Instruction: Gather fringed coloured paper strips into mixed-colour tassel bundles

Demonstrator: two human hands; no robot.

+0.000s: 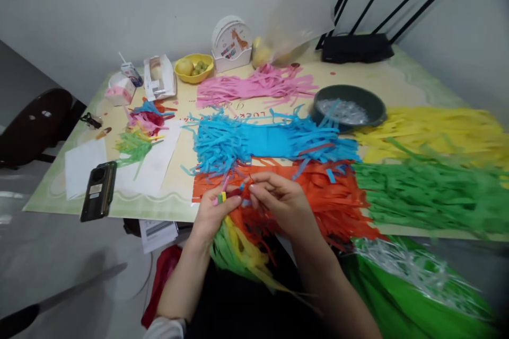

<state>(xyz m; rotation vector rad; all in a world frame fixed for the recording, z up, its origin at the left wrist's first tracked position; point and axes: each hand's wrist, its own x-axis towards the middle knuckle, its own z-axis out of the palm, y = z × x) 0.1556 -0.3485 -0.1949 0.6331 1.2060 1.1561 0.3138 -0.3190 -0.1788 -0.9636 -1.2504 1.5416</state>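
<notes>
Left hand (212, 212): closed on a bundle of coloured strips (236, 249), thumb pressing its gathered top; green and yellow lengths hang below. Bundle position: at the near table edge, over the person's dark-clothed lap.
Right hand (282, 201): thumb and forefinger drawn together at the bundle's upper end, beside the left thumb; from where I stand, I cannot tell exactly what they pinch.
On the table (413, 77), beyond the hands: orange-red fringe (338, 190) nearest, blue fringe (268, 140) behind it, pink fringe (242, 90) farthest back. Green fringe (429, 196) and yellow fringe (437, 130) lie right. Dark bowl (376, 108) contains clear shreds (342, 111). Phone (97, 190) lies at left, near white paper (165, 164).
</notes>
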